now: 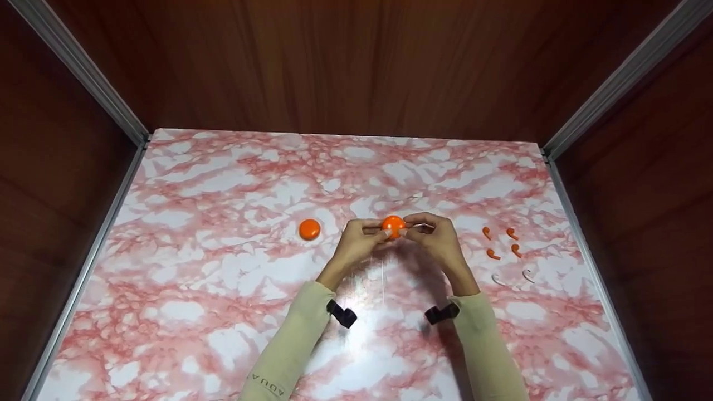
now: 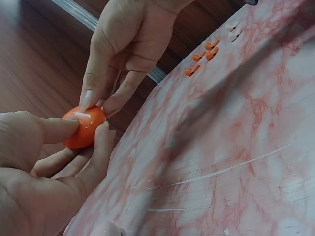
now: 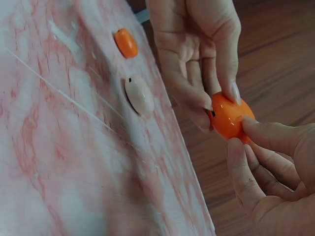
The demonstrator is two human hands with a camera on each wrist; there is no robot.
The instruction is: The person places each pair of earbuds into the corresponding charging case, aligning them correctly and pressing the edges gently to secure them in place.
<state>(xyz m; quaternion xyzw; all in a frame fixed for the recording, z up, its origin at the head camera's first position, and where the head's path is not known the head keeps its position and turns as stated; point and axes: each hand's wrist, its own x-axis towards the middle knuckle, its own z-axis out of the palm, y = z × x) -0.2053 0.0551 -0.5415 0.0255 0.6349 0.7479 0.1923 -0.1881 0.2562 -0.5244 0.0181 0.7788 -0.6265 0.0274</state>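
Both hands hold a glossy orange, rounded earbud case above the table, and its lid appears closed. My left hand pinches one side between thumb and fingers. Opposite it, my right hand pinches the other side, its thumb pressing the case's top face. A small dark slot shows on the case's edge in the right wrist view. Left of the hands in the head view lies a second orange case. The right wrist view also shows a white case on the table, which I cannot make out in the head view.
Several orange earbuds lie on the table right of my right hand. Two white earbuds, one nearer the edge, lie just in front of them. Dark wood-look panels and metal rails enclose the pink-and-white marbled table.
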